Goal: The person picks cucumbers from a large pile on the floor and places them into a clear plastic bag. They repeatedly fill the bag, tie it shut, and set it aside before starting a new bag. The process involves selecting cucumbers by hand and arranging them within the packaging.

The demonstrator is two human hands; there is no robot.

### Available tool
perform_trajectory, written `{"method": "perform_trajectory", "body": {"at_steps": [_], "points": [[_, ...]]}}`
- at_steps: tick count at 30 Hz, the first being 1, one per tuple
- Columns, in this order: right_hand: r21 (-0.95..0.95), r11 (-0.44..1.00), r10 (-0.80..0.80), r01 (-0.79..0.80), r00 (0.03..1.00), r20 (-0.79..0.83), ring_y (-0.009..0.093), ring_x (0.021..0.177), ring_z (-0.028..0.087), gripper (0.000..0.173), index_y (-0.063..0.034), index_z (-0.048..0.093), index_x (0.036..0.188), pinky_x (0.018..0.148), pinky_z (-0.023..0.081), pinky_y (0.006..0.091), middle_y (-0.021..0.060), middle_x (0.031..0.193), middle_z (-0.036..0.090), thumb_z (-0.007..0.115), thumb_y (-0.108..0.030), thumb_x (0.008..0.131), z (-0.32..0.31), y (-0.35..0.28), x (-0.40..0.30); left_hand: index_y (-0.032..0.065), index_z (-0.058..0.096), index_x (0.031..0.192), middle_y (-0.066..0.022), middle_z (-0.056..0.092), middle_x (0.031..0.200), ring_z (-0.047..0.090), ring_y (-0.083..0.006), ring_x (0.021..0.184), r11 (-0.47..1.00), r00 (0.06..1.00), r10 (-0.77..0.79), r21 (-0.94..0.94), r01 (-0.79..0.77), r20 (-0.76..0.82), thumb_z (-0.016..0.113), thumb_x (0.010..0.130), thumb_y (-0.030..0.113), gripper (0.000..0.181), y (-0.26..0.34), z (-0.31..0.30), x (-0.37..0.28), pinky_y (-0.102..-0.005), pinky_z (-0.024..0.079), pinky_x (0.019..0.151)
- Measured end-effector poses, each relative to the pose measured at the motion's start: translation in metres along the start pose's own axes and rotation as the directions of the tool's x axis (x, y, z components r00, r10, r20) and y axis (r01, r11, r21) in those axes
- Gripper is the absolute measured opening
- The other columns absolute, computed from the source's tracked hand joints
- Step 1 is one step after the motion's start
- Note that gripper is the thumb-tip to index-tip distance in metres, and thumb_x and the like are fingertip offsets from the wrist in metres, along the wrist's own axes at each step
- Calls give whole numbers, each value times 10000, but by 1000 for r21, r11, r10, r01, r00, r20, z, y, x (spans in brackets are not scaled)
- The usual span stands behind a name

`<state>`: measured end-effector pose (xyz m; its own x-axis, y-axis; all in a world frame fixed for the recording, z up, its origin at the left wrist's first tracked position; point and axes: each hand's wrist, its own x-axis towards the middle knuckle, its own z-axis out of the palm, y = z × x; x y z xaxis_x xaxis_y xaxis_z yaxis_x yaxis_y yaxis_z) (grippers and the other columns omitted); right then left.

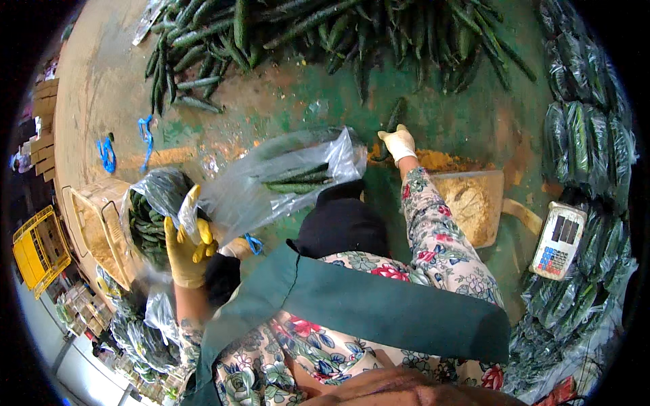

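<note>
My right hand, in a pale glove, grips a dark green cucumber just above the floor. To its left lies a clear plastic bag with a few cucumbers inside, its mouth end towards my right hand. My left hand, in a yellow glove, is raised at the left with plastic film between its fingers. Which bag that film belongs to is hard to tell. Right beside that hand, another plastic bag is packed with cucumbers.
A large heap of loose cucumbers spreads across the far floor. Filled cucumber bags line the right side. A scale platform and its keypad display stand at right. Blue ties, a cream crate and a yellow crate are left.
</note>
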<state>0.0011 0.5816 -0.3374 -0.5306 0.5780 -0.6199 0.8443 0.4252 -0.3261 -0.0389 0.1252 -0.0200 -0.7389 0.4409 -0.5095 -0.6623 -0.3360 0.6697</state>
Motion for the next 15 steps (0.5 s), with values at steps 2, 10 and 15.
{"method": "perform_trajectory", "body": {"at_steps": [2, 10, 15], "points": [[-42, 997, -60, 58, 997, -46, 379, 1107, 604, 568, -11, 585, 1159, 930, 486, 460, 214, 1173, 637, 751, -392, 771, -14, -15, 20, 102, 297, 1515, -73, 628, 834, 494, -126, 480, 1000, 990, 7, 8, -6, -138, 399, 961, 605, 756, -2, -2, -3, -234, 424, 411], [-10, 972, -234, 234, 966, -109, 368, 1127, 602, 591, -28, 625, 1132, 932, 500, 453, 195, 1212, 626, 752, -453, 741, -25, -127, 77, 112, 281, 1520, -74, 641, 824, 503, -122, 474, 999, 1000, 9, 51, -8, -7, 406, 955, 604, 760, 5, 7, 11, -228, 417, 397], [-46, 986, -158, 158, 987, -8, 367, 1103, 628, 351, -21, 641, 1146, 901, 529, 450, 198, 1221, 634, 651, -217, 856, 11, -143, 92, 77, 245, 1526, -42, 642, 802, 513, -102, 472, 998, 984, 3, 56, 7, -180, 418, 938, 619, 818, 6, 9, 11, -222, 415, 387]]}}
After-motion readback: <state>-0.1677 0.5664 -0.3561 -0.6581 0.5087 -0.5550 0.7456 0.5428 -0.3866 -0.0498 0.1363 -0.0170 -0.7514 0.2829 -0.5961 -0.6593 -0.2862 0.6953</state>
